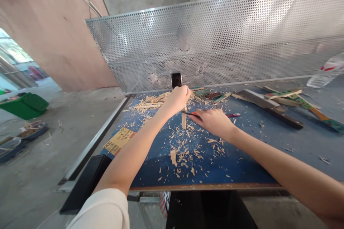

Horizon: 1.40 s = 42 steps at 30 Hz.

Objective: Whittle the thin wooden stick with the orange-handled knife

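Note:
My left hand (180, 97) is closed around the upper end of a narrow pale wood strip (184, 120), which slants down toward the blue table (150, 166). A carving knife (196, 115) is gripped in my right hand (213, 122). Its dark blade crosses the strip just below my left hand, and a red part shows by my fingers. The handle's far end sticks out to the right of the hand. Wood shavings (185, 146) lie scattered under and around both hands. A short wood chip (173, 157) rests nearer to me.
A saw (271, 107) lies at the right beside painted wood strips (319, 112). Farther right stands a plastic bottle (326, 71). A phone (176, 81) leans at the back against a perforated metal panel (150, 43). Yellow sandpaper (120, 141) is at the left.

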Motion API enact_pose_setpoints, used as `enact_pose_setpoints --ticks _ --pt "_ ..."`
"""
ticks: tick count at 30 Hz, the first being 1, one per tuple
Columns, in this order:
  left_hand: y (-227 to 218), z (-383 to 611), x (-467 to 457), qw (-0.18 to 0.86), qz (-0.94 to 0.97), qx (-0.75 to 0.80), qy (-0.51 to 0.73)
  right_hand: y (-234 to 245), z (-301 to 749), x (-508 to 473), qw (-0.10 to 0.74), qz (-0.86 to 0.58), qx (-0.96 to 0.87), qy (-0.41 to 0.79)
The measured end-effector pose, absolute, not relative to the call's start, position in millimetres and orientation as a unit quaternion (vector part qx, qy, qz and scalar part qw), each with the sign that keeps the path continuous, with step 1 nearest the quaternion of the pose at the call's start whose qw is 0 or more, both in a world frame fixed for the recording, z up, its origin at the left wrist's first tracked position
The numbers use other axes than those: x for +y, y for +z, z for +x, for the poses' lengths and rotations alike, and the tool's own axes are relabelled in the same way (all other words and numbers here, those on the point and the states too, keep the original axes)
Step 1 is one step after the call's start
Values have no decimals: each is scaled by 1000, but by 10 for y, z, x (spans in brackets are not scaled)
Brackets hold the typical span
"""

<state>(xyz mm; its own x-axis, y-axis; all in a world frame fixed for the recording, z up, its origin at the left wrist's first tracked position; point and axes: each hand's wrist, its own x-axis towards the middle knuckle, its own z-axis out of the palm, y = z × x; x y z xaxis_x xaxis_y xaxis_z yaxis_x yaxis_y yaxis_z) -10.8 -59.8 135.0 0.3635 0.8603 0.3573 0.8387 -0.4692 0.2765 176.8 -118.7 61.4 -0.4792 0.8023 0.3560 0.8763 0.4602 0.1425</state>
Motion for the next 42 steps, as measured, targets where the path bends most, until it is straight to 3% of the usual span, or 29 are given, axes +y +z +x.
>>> enact_pose_setpoints --ticks 19,26,30,36,42 --pt "1299 -138 -500 22 821 507 263 634 1762 -1104 117 -493 -861 -43" --pt "1345 -217 -423 47 786 553 273 321 1561 -1223 118 -528 -841 -11" --pt "1394 -277 -420 60 779 564 266 269 1519 -1273 88 -507 -857 -36" --pt "1372 -242 -425 73 786 553 267 571 1694 -1164 146 -509 -843 -91" --pt "1324 -218 -403 53 798 537 269 527 1728 -1075 125 -509 -847 -88"
